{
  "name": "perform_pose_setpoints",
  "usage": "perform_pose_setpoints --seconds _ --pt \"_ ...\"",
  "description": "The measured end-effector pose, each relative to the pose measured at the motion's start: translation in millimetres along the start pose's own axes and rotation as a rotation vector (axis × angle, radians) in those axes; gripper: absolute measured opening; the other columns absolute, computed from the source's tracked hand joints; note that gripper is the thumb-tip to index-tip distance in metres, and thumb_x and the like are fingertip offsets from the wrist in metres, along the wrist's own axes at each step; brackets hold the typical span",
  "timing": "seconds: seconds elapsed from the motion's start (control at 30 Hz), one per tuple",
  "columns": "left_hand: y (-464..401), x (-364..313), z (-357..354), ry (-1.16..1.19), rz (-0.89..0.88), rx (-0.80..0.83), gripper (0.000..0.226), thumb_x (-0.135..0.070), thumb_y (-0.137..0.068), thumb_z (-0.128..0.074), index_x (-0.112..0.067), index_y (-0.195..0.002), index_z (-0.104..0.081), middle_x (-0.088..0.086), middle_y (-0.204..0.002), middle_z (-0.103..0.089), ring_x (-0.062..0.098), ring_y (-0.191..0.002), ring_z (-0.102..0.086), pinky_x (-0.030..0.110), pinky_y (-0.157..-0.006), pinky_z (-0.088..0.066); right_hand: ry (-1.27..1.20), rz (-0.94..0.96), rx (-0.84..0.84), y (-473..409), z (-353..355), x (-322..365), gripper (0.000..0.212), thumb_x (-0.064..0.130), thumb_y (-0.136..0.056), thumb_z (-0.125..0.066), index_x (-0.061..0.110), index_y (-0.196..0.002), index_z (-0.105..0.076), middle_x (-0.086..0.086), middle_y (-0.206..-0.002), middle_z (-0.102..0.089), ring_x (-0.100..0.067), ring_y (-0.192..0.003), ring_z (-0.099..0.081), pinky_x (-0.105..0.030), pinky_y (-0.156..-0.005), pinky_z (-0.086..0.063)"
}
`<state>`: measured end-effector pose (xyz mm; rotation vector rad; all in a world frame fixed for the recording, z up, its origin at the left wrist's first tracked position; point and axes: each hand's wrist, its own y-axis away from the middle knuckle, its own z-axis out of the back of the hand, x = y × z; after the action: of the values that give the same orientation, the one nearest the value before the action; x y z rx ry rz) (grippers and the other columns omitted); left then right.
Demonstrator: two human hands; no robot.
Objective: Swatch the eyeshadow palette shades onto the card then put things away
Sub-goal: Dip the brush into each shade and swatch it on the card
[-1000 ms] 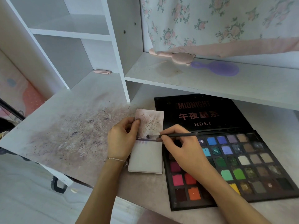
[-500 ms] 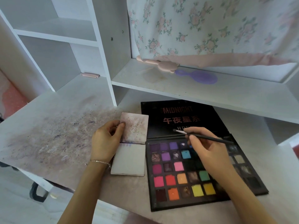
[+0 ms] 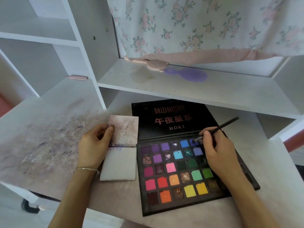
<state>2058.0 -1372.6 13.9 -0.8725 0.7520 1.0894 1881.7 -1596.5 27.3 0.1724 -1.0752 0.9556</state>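
The palette lid (image 3: 172, 119) reads "MIDNIGHT", "午夜星系", "HDKT".

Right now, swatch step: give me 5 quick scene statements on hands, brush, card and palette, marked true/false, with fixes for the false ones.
1. The right hand holds the brush with its tip at a blue pan in the top row of the palette. True.
2. The left hand is lifted clear of the card. False: it holds the card's left edge, thumb on its upper half.
3. The palette lid is closed. False: it lies open and flat, lettering visible.
4. The card lies to the left of the palette. True.
5. The purple hairbrush lies on the desk beside the card. False: it lies on the shelf above.
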Motion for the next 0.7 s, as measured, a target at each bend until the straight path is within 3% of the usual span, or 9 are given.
perform_pose_setpoints --seconds 0.23,0.37,0.5,0.7 --pt "-0.3 1.6 -0.5 -0.010 0.000 -0.009 0.009 -0.021 -0.088 -0.059 -0.017 -0.089 -0.067 -0.006 -0.077 -0.063 0.003 -0.070 -0.057 0.011 -0.058 -0.044 0.041 0.004 0.016 0.5 0.7 -1.9 0.028 0.011 -0.092 -0.045 0.034 -0.075 -0.045 0.008 -0.072 -0.058 0.004 -0.074 -0.056 -0.005 -0.058 -0.042" --pt "-0.6 2.2 -0.6 -0.001 0.003 -0.010 0.009 -0.021 -0.088 -0.059 -0.016 -0.089 -0.066 -0.004 -0.076 -0.064 0.006 -0.070 -0.058 0.018 -0.063 -0.044 -0.005 -0.010 -0.006 0.5 0.9 -0.9 0.027 0.012 -0.092 -0.044 0.033 -0.075 -0.047 0.009 -0.073 -0.059 0.006 -0.075 -0.057 -0.005 -0.057 -0.043" --pt "-0.7 2.3 -0.7 0.009 0.005 -0.005 0.005 -0.022 -0.088 -0.059 -0.022 -0.085 -0.063 -0.009 -0.074 -0.063 0.002 -0.071 -0.058 0.012 -0.058 -0.044 0.004 -0.023 0.015 0.2 1.0 -0.4 0.027 0.012 -0.092 -0.045 0.033 -0.075 -0.047 0.009 -0.072 -0.058 0.008 -0.073 -0.056 -0.004 -0.056 -0.042" --pt "-1.3 3.9 -1.4 0.001 0.005 -0.008 0.009 -0.023 -0.088 -0.059 -0.018 -0.089 -0.066 -0.005 -0.077 -0.064 0.006 -0.070 -0.058 0.018 -0.061 -0.042 -0.080 -0.011 -0.044 2.6 1.1 5.2 0.028 0.010 -0.091 -0.046 0.034 -0.076 -0.050 0.008 -0.072 -0.061 -0.003 -0.074 -0.059 -0.010 -0.055 -0.046"
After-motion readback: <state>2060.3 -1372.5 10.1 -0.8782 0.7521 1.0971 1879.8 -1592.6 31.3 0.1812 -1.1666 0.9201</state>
